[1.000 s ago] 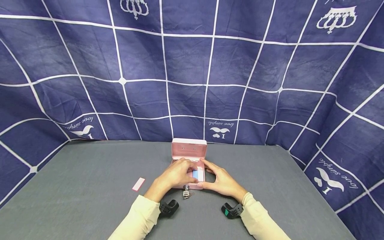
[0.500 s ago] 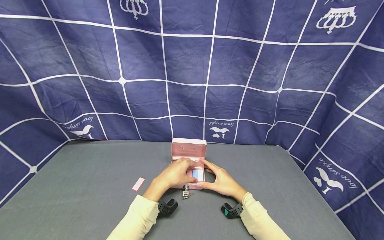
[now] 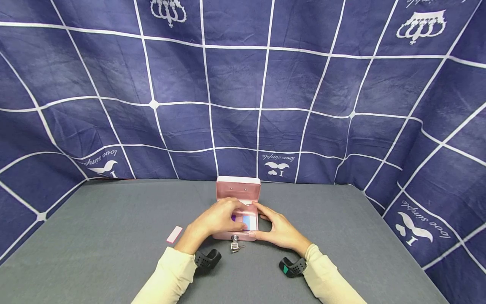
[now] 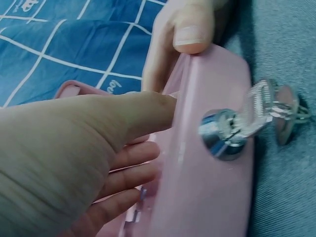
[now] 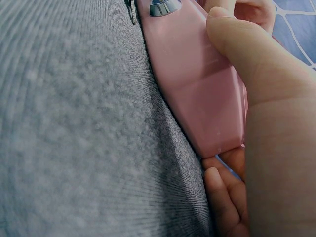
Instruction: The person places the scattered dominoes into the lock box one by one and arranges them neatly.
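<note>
A small pink metal lock box (image 3: 239,192) stands with its lid raised at the back. Inside, at the right, lies a flat blue-and-white block (image 3: 249,222), with a bit of purple (image 3: 233,218) to its left. My left hand (image 3: 220,217) reaches in over the left side, thumb near the block; in the left wrist view its fingers (image 4: 131,175) are loosely bent with no object visibly pinched, though part of the inside is hidden. My right hand (image 3: 279,230) grips the box's right end, thumb on the front rim, other fingers along the side and back.
Keys (image 3: 235,245) hang from the lock (image 4: 224,134) on the box's front. A white block with pink edges (image 3: 174,234) lies on the grey tabletop (image 3: 114,240) to the left. Behind the table hangs a blue curtain (image 3: 235,84) with white lines.
My left hand has shifted slightly left inside the box, uncovering the purple bit and more of the blue-and-white block. The right hand stays on the box's right end.
</note>
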`<state>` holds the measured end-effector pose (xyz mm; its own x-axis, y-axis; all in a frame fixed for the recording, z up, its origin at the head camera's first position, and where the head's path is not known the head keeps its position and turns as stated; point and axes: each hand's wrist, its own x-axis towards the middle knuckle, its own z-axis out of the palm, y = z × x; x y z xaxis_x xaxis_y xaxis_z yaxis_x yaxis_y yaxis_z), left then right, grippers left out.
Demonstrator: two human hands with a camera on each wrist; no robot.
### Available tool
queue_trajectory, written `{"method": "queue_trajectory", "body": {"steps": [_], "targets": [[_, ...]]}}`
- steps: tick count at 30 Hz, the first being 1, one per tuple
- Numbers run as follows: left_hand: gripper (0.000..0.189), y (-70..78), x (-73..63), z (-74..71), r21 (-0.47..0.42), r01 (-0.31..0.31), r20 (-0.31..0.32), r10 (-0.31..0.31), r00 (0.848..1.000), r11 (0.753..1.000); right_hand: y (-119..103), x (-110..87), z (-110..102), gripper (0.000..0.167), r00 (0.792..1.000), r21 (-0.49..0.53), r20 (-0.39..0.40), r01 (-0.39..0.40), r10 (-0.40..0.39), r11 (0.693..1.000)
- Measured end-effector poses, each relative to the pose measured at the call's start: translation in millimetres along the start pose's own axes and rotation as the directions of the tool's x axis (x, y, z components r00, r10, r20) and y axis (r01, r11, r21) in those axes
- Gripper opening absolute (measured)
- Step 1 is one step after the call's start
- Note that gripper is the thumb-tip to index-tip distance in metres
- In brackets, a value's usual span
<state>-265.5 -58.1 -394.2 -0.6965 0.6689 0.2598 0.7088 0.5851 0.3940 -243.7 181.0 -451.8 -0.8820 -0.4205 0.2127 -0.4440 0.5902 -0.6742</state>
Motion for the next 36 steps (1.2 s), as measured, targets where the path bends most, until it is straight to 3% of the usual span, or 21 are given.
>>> {"method": "queue_trajectory", "body": {"steps": [7,23,36], "targets": [[0.038,-2.2,0.1,-13.4,-0.017,-0.048,-0.004,0.048,0.999,0.999,-0.8,-0.8,-0.1,0.087,1.0,-0.012,-0.001,-0.017,0.017,1.0],[0.042,-2.1,-7.0,-36.0,-0.022,0.008,0.022,-0.008,1.0,1.0,-1.3,-1.6,-0.2,0.088,0.998,-0.012,0.006,-0.061,0.061,0.998],[0.039,-5.2,-12.9,-51.4,-0.044,0.015,0.042,-0.013,0.999,0.999,-2.6,-0.8,0.0,0.088,1.0,0.001,-0.006,-0.021,0.021,1.0]]}}
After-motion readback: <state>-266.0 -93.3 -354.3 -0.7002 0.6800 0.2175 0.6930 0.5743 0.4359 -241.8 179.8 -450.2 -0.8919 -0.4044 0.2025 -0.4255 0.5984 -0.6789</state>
